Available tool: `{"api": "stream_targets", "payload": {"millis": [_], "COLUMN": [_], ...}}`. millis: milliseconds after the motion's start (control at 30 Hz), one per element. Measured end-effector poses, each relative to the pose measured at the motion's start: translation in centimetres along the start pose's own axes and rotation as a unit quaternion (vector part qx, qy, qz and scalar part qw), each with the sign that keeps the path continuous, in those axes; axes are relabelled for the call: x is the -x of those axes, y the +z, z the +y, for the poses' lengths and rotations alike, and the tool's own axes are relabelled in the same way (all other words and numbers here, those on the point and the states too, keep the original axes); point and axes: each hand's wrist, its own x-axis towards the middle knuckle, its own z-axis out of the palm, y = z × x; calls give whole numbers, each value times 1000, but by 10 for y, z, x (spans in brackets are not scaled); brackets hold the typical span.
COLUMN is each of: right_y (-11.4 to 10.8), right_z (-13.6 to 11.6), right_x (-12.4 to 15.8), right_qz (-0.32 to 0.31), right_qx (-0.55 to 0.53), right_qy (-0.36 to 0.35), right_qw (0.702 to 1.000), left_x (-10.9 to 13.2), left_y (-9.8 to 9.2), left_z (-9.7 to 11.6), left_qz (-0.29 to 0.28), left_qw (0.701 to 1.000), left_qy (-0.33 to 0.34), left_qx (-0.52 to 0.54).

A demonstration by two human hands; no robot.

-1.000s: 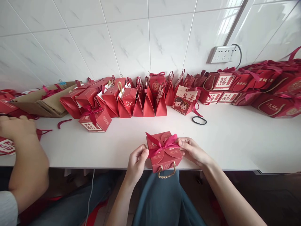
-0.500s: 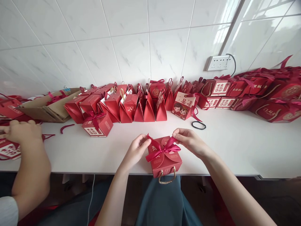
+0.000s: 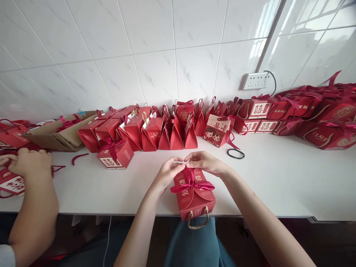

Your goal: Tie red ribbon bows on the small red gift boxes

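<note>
A small red gift box (image 3: pixel 196 200) with a rope handle stands at the near edge of the white table (image 3: pixel 278 178), in front of me. A dark pink ribbon (image 3: pixel 191 181) is tied in a bow on its lid. My left hand (image 3: pixel 168 172) and my right hand (image 3: pixel 204 162) meet above the far side of the box, each pinching the ribbon at the bow's loops.
A long row of red gift boxes and bags (image 3: pixel 167 128) lines the tiled wall. One ribboned box (image 3: pixel 115 154) stands apart. A black hair band (image 3: pixel 236 153) lies right of centre. Another person's hand (image 3: pixel 30 163) works a red box (image 3: pixel 11 181) at far left, near a cardboard box (image 3: pixel 61 131).
My hands went from the sides of the box up to the bow and came together over it, pinching the ribbon. The box now sits slightly nearer the table edge in view.
</note>
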Motion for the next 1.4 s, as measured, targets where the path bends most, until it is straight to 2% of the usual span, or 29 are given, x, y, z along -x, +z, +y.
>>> {"api": "stream_targets", "payload": {"millis": [233, 400, 467, 533, 633, 700, 800, 867, 933, 1100, 1200, 1300, 1400], "right_y": [-4, -3, -3, -5, -5, -1, 10, 17, 21, 19, 18, 19, 19], "right_z": [14, 17, 15, 13, 11, 9, 8, 9, 11, 22, 35, 52, 64], "right_x": [-6, -7, -3, 8, 37, 60, 84, 91, 92, 89, 85, 82, 81], "right_qz": [-38, -18, 23, 103, 229, 254, 189, 130, 101, 106, 112, 119, 126], "right_qx": [-45, -31, -5, 26, 76, 125, 194, 192, 184, 137, 30, -75, -126], "right_qy": [33, 40, 29, 2, -29, -18, 28, 43, 51, 23, -4, -21, -35], "right_qw": [998, 999, 999, 994, 970, 959, 962, 972, 976, 985, 993, 990, 983], "left_x": [2, 10, 18, 28, 41, 45, 46, 44, 42, 42, 44, 44, 45], "left_y": [-2, 0, -1, -3, -7, -7, -5, -3, -2, -1, 0, 2, 3], "left_z": [3, 6, 7, 7, 7, 9, 12, 14, 15, 14, 14, 14, 13], "left_qz": [7, 28, 43, 49, 33, 19, -25, -75, -117, -138, -137, -140, -135], "left_qw": [996, 995, 991, 984, 971, 962, 951, 946, 941, 925, 915, 907, 900], "left_qy": [43, 56, 84, 123, 171, 195, 215, 215, 214, 182, 151, 148, 153], "left_qx": [-74, -80, -94, -122, -164, -188, -220, -229, -236, -304, -349, -369, -384]}}
